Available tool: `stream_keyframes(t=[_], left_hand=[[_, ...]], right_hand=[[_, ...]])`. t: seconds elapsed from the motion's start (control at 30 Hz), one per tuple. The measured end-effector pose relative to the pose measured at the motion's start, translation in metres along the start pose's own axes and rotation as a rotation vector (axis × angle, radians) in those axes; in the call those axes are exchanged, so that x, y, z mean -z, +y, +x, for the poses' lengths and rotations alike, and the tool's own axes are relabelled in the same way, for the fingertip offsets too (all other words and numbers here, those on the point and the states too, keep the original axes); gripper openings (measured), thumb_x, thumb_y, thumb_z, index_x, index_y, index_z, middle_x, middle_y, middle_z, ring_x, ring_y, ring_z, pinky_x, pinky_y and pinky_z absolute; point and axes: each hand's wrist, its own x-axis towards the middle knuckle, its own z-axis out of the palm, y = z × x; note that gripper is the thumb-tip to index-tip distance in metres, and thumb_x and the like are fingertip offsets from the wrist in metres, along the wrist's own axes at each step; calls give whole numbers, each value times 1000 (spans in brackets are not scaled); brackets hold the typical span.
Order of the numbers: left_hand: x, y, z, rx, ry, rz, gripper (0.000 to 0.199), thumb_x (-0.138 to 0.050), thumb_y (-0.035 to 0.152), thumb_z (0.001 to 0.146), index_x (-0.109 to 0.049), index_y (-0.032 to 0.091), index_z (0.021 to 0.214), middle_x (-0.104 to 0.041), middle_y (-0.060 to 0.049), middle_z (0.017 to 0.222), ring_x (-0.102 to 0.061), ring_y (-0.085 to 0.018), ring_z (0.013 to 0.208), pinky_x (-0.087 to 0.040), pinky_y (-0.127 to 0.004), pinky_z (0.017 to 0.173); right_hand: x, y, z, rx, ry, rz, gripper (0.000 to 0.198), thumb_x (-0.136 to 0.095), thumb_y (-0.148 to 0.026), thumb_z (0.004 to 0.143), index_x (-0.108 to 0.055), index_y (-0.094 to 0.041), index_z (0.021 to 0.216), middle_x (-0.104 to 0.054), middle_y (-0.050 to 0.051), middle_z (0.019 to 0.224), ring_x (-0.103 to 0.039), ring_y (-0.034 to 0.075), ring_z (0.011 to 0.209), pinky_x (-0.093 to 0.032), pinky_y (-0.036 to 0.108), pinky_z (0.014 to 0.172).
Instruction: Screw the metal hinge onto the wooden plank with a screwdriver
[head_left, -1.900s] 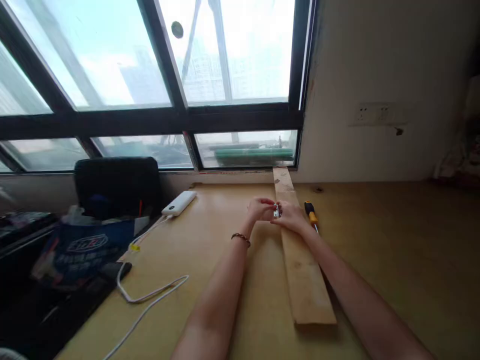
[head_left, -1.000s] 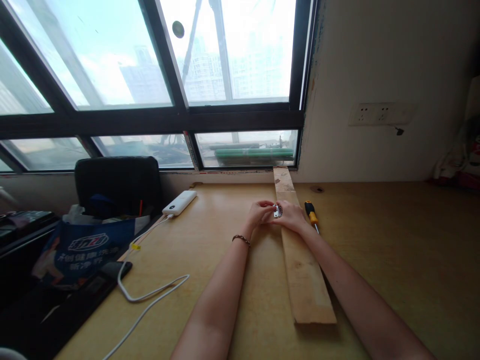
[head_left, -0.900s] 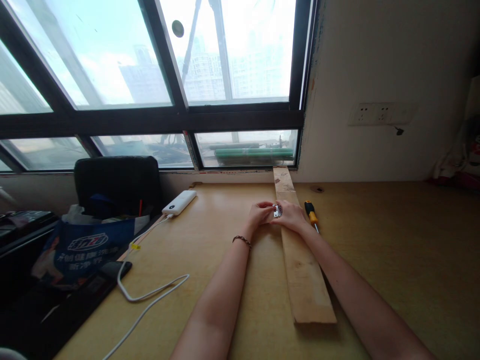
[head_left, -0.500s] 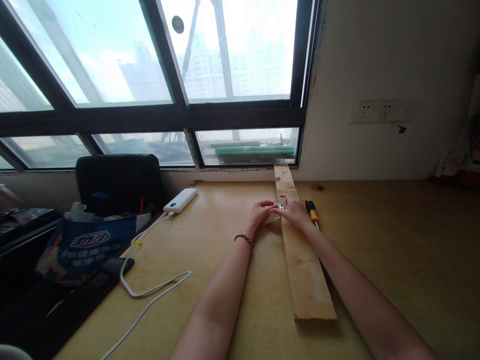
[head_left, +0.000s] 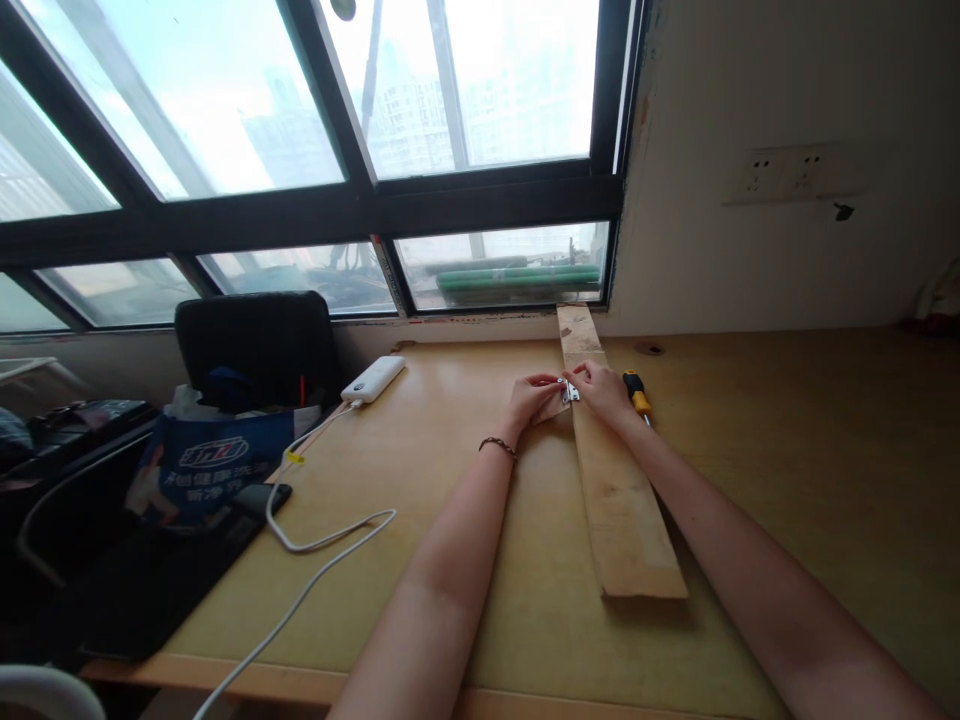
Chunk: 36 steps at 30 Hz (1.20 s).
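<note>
A small silver metal hinge (head_left: 571, 393) with holes lies over the left edge of a long wooden board (head_left: 630, 510). My left hand (head_left: 531, 398) is closed, pinching at the hinge's left side. Under its fingers a thin flat piece of wood (head_left: 553, 409) partly shows, beside the board. My right hand (head_left: 601, 393) rests over the board, thumb and fingertips closed at the hinge's upper edge. Just right of that hand lies a screwdriver (head_left: 637, 393) with a yellow and black handle. The fingertips hide part of the hinge, and whether they hold anything smaller I cannot tell.
On the table (head_left: 465, 500), left, a white power bank (head_left: 373, 380) has a white cable (head_left: 315, 590) running to the front edge. A black chair (head_left: 255, 345) with a blue bag (head_left: 202, 470) stands at the left. Behind the table are the window and wall.
The view has tilted down and shifted a little. Both hands stay at the hinge, which now shows more of its plate below the fingertips.
</note>
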Motion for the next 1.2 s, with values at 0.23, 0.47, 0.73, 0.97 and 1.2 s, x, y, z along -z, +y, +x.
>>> stream_keyframes(t=[0.23, 0.47, 0.73, 0.97, 1.2], left_hand=[[-4, -2, -2, 8, 10, -58, 34, -75, 32, 50, -67, 12, 76, -67, -6, 72, -59, -14, 67, -45, -28, 68], [-7, 4, -9, -84, 65, 1, 30, -72, 33, 54, -68, 13, 75, -67, -5, 76, -59, -14, 71, -45, -27, 72], [-8, 2, -7, -62, 98, -13, 32, -73, 35, 52, -68, 14, 75, -67, -6, 76, -59, -16, 73, -46, -29, 73], [-6, 5, -6, -96, 90, 62, 28, -73, 34, 52, -68, 14, 72, -66, -4, 73, -58, -15, 70, -45, -27, 70], [-4, 8, -6, -93, 89, 84, 28, -73, 34, 51, -68, 14, 71, -66, -4, 73, -58, -15, 72, -44, -27, 71]], right_hand=[[1, 0, -2, 15, 10, 2, 43, -38, -55, 81, -62, -19, 86, -64, 5, 70, -56, 17, 67, -29, 24, 54], [4, -3, -5, 32, -27, -6, 32, -43, -46, 80, -62, -22, 90, -65, 2, 72, -57, 15, 64, -29, 23, 51], [7, -9, -7, 72, -84, -87, 32, -54, -42, 71, -63, -27, 97, -67, 1, 81, -59, 17, 73, -35, 23, 55], [5, -9, -8, 90, -82, -113, 30, -52, -43, 71, -64, -30, 96, -67, 1, 85, -60, 19, 78, -39, 25, 60], [6, -11, -9, 81, -111, -132, 31, -52, -43, 72, -63, -29, 97, -67, 2, 89, -60, 20, 81, -40, 26, 62]])
